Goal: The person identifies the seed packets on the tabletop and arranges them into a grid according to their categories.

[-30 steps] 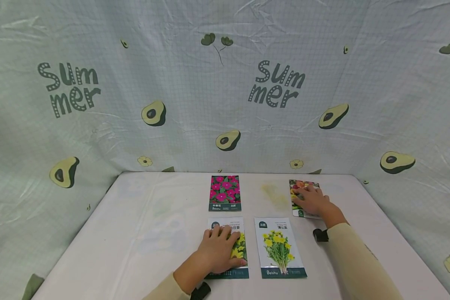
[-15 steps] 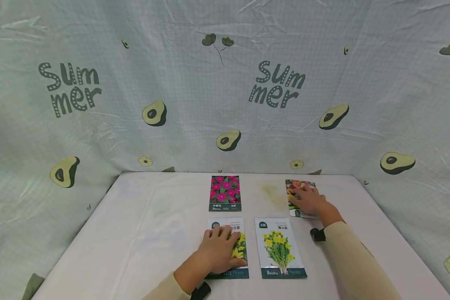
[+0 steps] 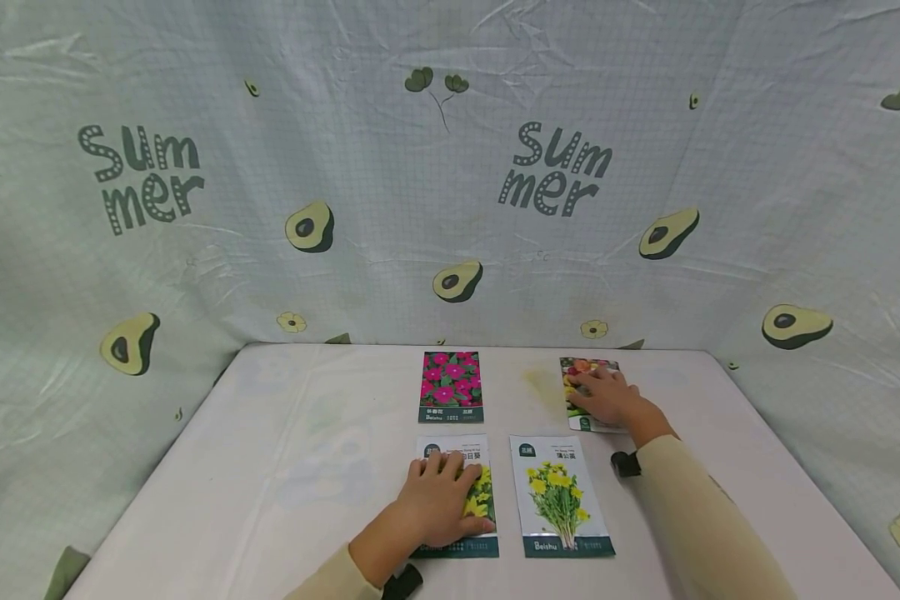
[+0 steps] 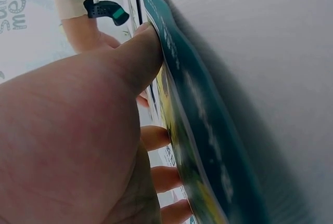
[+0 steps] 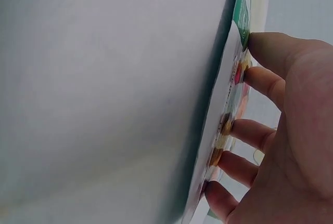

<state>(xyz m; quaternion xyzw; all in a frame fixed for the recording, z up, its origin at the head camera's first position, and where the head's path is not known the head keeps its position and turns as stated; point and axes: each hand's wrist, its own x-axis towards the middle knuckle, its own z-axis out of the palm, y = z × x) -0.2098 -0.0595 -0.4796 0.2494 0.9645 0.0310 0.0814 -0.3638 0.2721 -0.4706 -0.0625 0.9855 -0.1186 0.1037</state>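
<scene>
My left hand (image 3: pixel 437 506) rests spread on a seed packet (image 3: pixel 480 492) with yellow flowers, hiding much of its picture. In the left wrist view, the thumb and fingertips touch the face of this packet (image 4: pixel 205 130). At the far right of the table, my right hand (image 3: pixel 606 395) presses its fingertips on a seed packet (image 3: pixel 573 364) printed with multicoloured flowers. The right wrist view shows the fingers of the right hand (image 5: pixel 291 115) spread along the packet (image 5: pixel 221 104), which lies on the table; none curl round its edge.
A packet with pink flowers (image 3: pixel 451 386) lies behind my left hand. To that hand's right is a white packet with yellow dandelions (image 3: pixel 560 500). The white-covered table (image 3: pixel 292 467) meets a printed curtain (image 3: pixel 375 167) at the back and sides.
My right hand has slid the multicoloured flower packet leftward across the table, closer to the pink flower packet. My left hand and the other packets have stayed in place.
</scene>
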